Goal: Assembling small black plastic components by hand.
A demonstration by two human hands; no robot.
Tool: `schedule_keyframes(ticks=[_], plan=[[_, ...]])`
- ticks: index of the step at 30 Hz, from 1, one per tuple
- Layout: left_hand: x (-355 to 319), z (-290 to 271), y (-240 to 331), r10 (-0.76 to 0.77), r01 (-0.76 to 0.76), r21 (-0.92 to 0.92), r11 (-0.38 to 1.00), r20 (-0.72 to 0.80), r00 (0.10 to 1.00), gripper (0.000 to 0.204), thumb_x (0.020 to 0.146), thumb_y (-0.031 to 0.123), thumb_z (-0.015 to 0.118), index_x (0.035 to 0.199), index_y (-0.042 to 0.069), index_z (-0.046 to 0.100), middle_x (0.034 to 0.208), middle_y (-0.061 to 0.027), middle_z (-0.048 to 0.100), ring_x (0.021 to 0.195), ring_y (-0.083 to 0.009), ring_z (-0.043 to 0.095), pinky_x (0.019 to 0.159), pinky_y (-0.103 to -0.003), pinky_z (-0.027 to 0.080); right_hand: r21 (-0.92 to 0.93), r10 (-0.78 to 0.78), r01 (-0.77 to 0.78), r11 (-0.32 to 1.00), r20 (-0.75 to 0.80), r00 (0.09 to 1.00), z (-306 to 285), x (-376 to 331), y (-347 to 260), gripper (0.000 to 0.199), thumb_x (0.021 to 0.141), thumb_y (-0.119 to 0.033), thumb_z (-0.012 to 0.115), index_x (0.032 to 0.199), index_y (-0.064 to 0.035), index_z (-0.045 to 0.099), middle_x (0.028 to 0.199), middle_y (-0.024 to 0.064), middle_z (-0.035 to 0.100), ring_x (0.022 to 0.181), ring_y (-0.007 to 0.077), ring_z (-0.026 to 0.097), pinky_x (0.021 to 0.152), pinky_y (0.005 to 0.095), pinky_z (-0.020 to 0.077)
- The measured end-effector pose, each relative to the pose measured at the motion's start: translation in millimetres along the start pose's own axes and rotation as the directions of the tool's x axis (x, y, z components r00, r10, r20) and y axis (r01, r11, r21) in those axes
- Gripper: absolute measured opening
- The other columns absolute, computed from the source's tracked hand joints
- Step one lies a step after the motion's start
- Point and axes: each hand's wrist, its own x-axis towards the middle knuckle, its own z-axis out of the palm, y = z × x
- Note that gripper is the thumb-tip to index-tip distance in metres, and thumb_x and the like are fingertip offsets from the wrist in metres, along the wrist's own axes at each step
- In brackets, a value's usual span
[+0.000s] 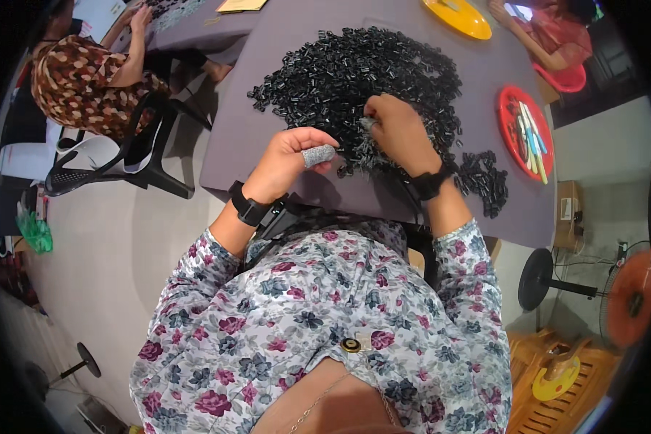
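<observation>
A wide heap of small black plastic pieces [325, 79] covers the middle of the table. At its near edge is my left hand [278, 163], its thumb wrapped in a grey cover [318, 155]. Thumb and fingers are pinched together around a small black piece that barely shows at the tips. My right hand [401, 134] is over the near side of the heap, fingers curled in, with grey wrapping on a fingertip. Whatever it grips is hidden. Beneath it lie thin grey shavings [369, 160]. Both wrists wear black straps.
A smaller pile of black pieces [482, 181] lies right of the heap. Beyond it, a red tray [506, 116] holds several knife-like tools. A yellow plate [477, 27] is at the far edge. Two people sit nearby, left and far right. A fan [629, 300] stands at right.
</observation>
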Motion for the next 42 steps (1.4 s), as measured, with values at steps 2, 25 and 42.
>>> schedule_keyframes(ticks=[2, 25, 42], plan=[[-1.3, -1.0, -0.7, -0.002, 0.002, 0.002, 1.000, 0.005, 1.000, 0.017, 0.099, 0.003, 0.063, 0.114, 0.000, 0.071, 0.098, -0.0049, 0.073, 0.082, -0.0105, 0.069, 0.078, -0.025, 0.057, 0.129, 0.001, 0.003, 0.992, -0.034, 0.999, -6.1, -6.4, 4.5, 0.029, 0.081, 0.005, 0.063, 0.109, 0.0004, 0.067, 0.097, 0.0156, 0.071, 0.089, 0.0307, 0.071, 0.078, 0.0383, 0.0554], [3.3, 28.9, 13.3, -0.017, 0.014, 0.049, 0.999, 0.071, 0.997, 0.016, 0.100, 0.002, 0.063, 0.114, 0.000, 0.072, 0.098, -0.0043, 0.074, 0.087, -0.0096, 0.070, 0.080, -0.024, 0.058, 0.855, 0.243, -0.261, 0.448, 0.165, 0.956, -20.4, -77.1, -29.0, 0.022, 0.092, 0.004, 0.062, 0.113, 0.0009, 0.070, 0.097, 0.0030, 0.071, 0.083, 0.0094, 0.066, 0.075, 0.0244, 0.0532], [-2.5, -3.1, 5.1, 0.039, -0.035, 0.078, 0.996, -0.049, 0.998, 0.016, 0.100, 0.006, 0.066, 0.114, 0.002, 0.071, 0.100, -0.0041, 0.074, 0.087, -0.0094, 0.069, 0.076, -0.024, 0.056, 0.769, 0.346, -0.257, 0.585, 0.050, 0.937, -26.8, -71.8, -10.7, 0.015, 0.091, 0.002, 0.066, 0.106, 0.0010, 0.069, 0.093, -0.0012, 0.069, 0.084, 0.0049, 0.063, 0.073, 0.0212, 0.0485]])
